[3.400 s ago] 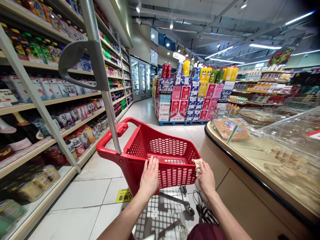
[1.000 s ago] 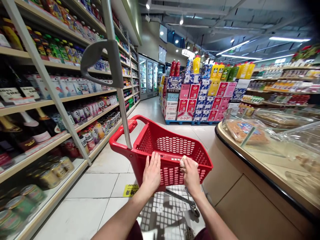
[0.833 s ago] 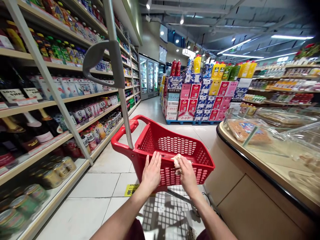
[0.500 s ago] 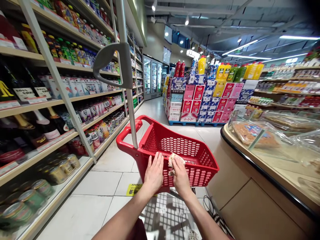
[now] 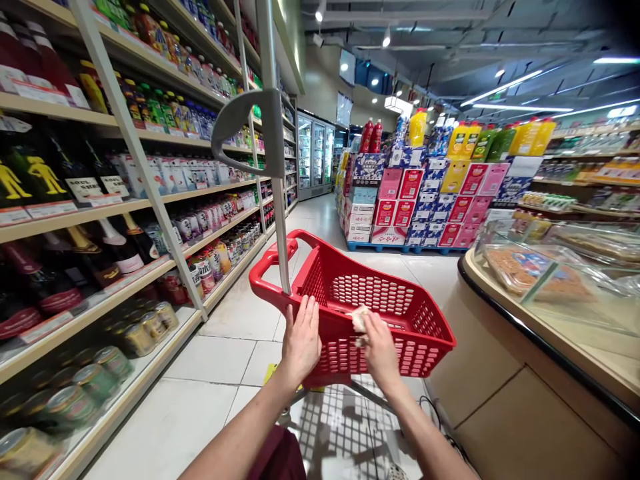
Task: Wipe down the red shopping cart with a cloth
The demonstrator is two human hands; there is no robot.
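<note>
One cart [image 5: 331, 327] and one cloth [image 5: 359, 321] are being handled by two hands [image 5: 302, 339] [image 5: 381, 351] between five and six o'clock; two red bottles [image 5: 367, 136] are being displayed near one.

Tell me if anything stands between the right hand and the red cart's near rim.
Only the pale cloth, bunched in the right hand at the near rim of the red cart; nothing else visible stands between them. The left hand is on the same side, nearer the handle, out of the way.
</note>
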